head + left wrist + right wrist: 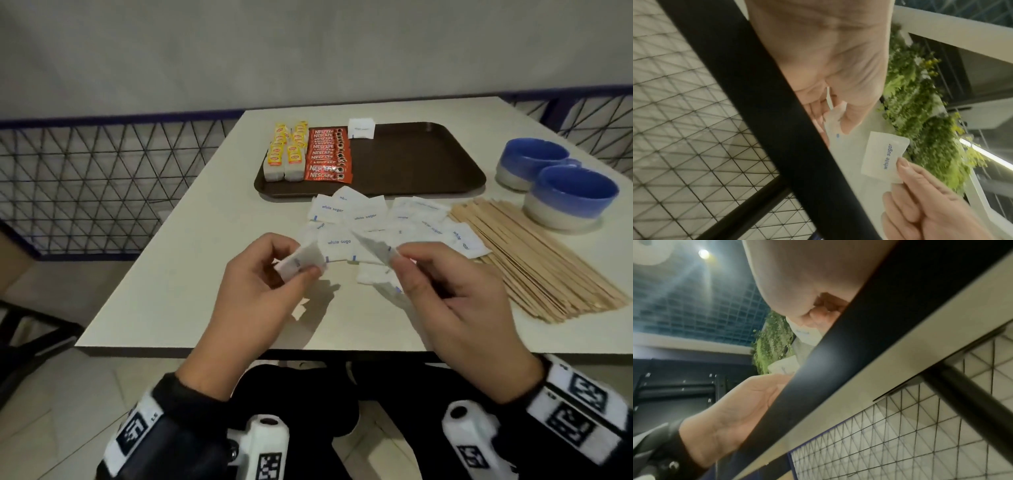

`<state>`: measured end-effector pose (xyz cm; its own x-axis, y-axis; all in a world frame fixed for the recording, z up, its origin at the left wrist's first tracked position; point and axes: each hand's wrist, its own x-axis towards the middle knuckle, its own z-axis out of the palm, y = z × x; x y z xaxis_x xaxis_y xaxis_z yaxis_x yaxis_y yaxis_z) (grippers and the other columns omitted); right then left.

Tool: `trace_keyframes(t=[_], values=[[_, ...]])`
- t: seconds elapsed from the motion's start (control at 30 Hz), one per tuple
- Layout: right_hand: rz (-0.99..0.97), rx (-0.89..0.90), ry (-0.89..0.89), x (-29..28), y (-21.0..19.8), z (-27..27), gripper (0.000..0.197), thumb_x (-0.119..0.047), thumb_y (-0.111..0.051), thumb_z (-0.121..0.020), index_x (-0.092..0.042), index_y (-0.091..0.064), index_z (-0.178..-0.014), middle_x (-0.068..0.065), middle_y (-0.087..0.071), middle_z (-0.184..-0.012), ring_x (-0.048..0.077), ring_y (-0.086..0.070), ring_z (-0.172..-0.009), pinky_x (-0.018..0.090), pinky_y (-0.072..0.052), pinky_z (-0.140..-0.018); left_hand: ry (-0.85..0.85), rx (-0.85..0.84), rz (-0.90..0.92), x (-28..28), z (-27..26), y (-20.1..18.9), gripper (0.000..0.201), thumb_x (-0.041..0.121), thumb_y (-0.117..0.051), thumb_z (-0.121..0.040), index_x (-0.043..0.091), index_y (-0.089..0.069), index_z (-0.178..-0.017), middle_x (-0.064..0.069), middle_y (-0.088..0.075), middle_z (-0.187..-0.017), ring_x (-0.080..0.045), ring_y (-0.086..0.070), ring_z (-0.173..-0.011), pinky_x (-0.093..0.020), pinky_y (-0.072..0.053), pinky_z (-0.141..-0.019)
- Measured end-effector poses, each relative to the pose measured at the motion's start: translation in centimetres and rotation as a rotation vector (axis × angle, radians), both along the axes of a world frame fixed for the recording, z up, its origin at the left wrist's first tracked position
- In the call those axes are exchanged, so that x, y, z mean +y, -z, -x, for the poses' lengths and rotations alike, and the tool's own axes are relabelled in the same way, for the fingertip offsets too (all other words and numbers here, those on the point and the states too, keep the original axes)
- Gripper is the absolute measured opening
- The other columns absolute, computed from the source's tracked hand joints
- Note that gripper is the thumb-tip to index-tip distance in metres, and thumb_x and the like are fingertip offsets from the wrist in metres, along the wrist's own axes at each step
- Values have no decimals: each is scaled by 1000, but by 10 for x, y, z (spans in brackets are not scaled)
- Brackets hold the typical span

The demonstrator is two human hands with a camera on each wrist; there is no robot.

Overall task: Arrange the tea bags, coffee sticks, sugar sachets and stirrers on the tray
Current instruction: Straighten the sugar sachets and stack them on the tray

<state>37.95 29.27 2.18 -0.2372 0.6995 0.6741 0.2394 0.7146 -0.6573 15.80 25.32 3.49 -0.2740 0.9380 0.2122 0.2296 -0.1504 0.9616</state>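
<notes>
Sugar sachets (383,219) lie scattered over the middle of the desk (191,274), just in front of the brown tray (428,161), a few overlapping each other. My left hand (255,294) hangs above the near part of the desk, thumb and fingertips pinching a small bunch of white sachets (299,262). My right hand (452,291) is level with it and pinches one sachet (885,156) by a corner; from the left wrist view its "white sugar" print faces the camera. The two hands are close but not touching.

On the tray, the tea bags (286,152) with their yellow tags stand in two rows at the left end. The red coffee sticks (327,154) lie in an overlapping column just beside them. A small stack of sugar sachets (361,128) sits at the tray's far edge, next to the coffee sticks. The right half of the tray is bare brown surface.

The wooden stirrers (534,260) are spread in a wide flat bundle on the desk to my right, their far ends near two blue-and-white cups (555,181) standing side by side beside the tray.
</notes>
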Motion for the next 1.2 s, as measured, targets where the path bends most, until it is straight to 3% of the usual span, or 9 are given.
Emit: trace_keyframes(t=[0.1,0.3,0.43,0.6,0.7,0.8,0.93,1.0,1.2], values=[[105,182,-29,4,1,22,12,-25,-60,-103,-28,-71,-105,-2,-64,-64,15,-59,-51,36,-52,-48,74,-106,38,7,1,-4,11,-6,-73,-85,3,-67,-85,-19,-73,-80,-23,-74,-69,-33,-57,-62],[221,193,-39,7,2,30,13,-23,-72,-91,-31,-74,-101,-5,-74,-87,22,-72,-77,41,-59,-66,198,-31,107,15,3,1,16,4,-69,-92,13,-75,-81,-3,-65,-68,-15,-56,-60,-25,-47,-61],[369,254,-68,9,2,29,19,-10,-78,-89,-27,-77,-97,6,-71,-80,33,-68,-72,45,-58,-57,288,-86,164,16,5,1,19,11,-65,-94,2,-70,-78,-11,-66,-69,-26,-60,-65,-51,-52,-73],[476,309,-85,11,-3,31,36,-3,-79,-86,-35,-67,-98,5,-71,-80,30,-69,-65,48,-60,-55,344,-286,210,16,6,2,25,13,-63,-86,-8,-71,-95,-24,-65,-78,-31,-57,-70,-38,-53,-69],[435,275,-68,10,-2,34,45,-8,-82,-84,-42,-64,-106,-2,-69,-83,25,-69,-68,52,-61,-60,350,-181,146,16,5,2,18,16,-74,-86,2,-77,-97,-13,-73,-87,-21,-62,-72,-32,-53,-70],[386,225,-46,10,1,34,41,-16,-85,-82,-41,-63,-107,-6,-69,-90,20,-69,-73,49,-61,-66,317,-129,109,14,1,3,11,15,-76,-86,7,-79,-92,-3,-74,-78,-16,-61,-67,-25,-51,-65],[367,174,-23,12,4,32,29,-25,-88,-80,-33,-66,-98,-12,-65,-82,13,-58,-68,34,-52,-65,286,-112,108,14,-3,7,31,28,-80,-84,-2,-77,-93,-25,-75,-91,-22,-65,-72,-30,-52,-66],[349,160,-39,12,3,32,22,-24,-85,-83,-30,-67,-95,-10,-63,-79,13,-56,-68,29,-48,-64,270,-141,111,13,-3,5,21,21,-75,-88,1,-79,-94,-19,-76,-88,-20,-66,-69,-27,-52,-63],[533,306,-156,20,2,28,25,-10,-72,-93,-33,-67,-99,2,-66,-72,26,-59,-56,33,-47,-51,261,-158,131,13,0,2,16,10,-67,-94,-1,-77,-87,-16,-68,-69,-30,-68,-61,-39,-53,-70]])
